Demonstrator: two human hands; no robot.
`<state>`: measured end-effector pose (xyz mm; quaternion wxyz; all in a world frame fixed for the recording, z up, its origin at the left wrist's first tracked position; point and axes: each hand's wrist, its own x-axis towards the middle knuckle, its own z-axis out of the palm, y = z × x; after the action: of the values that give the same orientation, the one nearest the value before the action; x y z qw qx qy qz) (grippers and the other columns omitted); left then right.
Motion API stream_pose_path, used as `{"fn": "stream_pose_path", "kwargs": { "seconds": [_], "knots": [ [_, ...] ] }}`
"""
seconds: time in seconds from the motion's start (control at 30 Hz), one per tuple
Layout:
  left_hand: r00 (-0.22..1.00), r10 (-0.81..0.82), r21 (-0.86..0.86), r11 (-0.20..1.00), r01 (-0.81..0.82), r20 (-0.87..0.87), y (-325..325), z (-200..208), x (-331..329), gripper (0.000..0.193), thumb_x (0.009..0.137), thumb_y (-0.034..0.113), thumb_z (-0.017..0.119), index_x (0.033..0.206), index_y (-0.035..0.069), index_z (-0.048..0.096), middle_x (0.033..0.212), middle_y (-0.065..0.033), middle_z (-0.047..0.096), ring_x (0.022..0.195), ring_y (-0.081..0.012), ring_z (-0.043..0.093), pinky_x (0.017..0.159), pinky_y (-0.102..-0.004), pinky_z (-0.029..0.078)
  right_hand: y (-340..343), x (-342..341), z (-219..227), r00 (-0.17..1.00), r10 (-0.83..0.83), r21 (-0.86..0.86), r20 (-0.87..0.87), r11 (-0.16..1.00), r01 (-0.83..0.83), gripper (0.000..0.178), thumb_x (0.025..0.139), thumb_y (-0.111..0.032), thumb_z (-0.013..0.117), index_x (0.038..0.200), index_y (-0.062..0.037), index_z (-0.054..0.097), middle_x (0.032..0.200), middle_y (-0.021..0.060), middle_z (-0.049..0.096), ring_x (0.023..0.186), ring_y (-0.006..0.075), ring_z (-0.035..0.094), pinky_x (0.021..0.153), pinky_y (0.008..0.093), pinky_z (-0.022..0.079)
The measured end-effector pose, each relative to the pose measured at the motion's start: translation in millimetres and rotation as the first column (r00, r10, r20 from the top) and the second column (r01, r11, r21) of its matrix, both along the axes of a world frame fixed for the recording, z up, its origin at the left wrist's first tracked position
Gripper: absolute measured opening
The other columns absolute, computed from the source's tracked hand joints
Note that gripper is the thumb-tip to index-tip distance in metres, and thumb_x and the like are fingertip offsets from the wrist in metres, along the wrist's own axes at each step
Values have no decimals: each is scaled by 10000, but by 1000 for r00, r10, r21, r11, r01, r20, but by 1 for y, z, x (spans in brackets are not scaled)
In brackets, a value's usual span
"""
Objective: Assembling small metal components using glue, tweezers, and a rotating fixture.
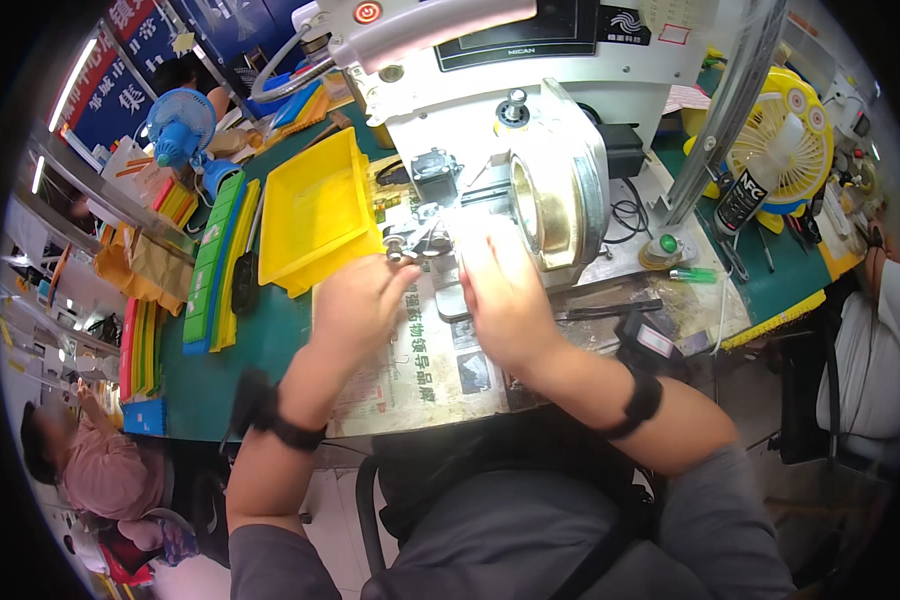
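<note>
A white bench grinding machine [450,110] with a round metal wheel [530,210] stands in front of me under a bright lamp glow. My left hand [355,300] is closed, its thumb and fingers at a small metal knob [395,246] on the machine's fixture. To its right, my right hand [505,300] is closed just left of the wheel's lower rim. Glare washes out its fingertips, so whatever they pinch cannot be made out. A small black motor-like block [435,175] sits above the fixture.
An empty yellow plastic bin [310,220] lies left of the machine, beside stacked green and yellow trays [215,260]. At right are a yellow fan [785,140], a black spray can [745,200], a metal post [725,115] and a green lighter [693,275]. Printed paper [400,370] covers the near bench.
</note>
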<state>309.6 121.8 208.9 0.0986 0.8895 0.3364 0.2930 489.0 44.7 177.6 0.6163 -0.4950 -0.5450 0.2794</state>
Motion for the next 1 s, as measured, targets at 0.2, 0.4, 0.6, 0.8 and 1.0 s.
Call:
{"fn": "stream_pose_path", "kwargs": {
  "seconds": [0.2, 0.4, 0.6, 0.8, 1.0],
  "knots": [
    [940, -258, -179, 937, 299, 222, -72, 40, 22, 467, 850, -54, 679, 1311, 9, 627, 1298, -210, 618, 1017, -245, 661, 793, -321, 565, -95, 35, 18, 923, 232, -44, -307, 965, -258, 196, 1086, -200, 502, 1157, -24, 548, 929, -24, 536, 824, 40, 451, 726, 241, 426],
    [985, -99, -645, 746, 167, 141, -50, 32, 68, 645, 922, 24, 644, 1523, 16, 410, 1197, -157, 692, 1033, -228, 687, 832, -313, 552, -87, 66, 12, 885, 174, 147, -432, 982, -122, 178, 1071, -209, 545, 1073, -32, 562, 798, -57, 484, 653, 8, 382, 578, 195, 331],
    [981, -146, 51, 989, 140, 130, -61, 29, -6, 87, 882, -19, 676, 959, 2, 709, 782, -142, 663, 683, -296, 634, 619, -364, 469, -77, 160, 23, 776, -80, 127, -626, 971, 202, 277, 1049, -221, 577, 1197, 9, 537, 759, -4, 514, 576, 49, 423, 504, 209, 340],
    [984, -177, 65, 983, 174, 37, -66, 24, -11, 71, 883, -3, 689, 941, 34, 706, 751, -141, 620, 662, -321, 604, 602, -379, 459, -36, 157, 65, 826, 241, 124, -510, 970, -207, 740, 1040, -315, 598, 1570, 54, 239, 685, 29, 521, 554, 93, 450, 505, 231, 370],
    [976, -206, 42, 978, 203, 68, -70, 23, -10, 75, 883, 3, 686, 949, 33, 707, 767, -144, 642, 668, -327, 611, 605, -388, 466, -16, 148, 101, 820, 432, 103, -374, 899, -427, 547, 1019, -325, 630, 1379, 64, 491, 633, 8, 521, 490, 70, 436, 460, 212, 338]
  ]
}}
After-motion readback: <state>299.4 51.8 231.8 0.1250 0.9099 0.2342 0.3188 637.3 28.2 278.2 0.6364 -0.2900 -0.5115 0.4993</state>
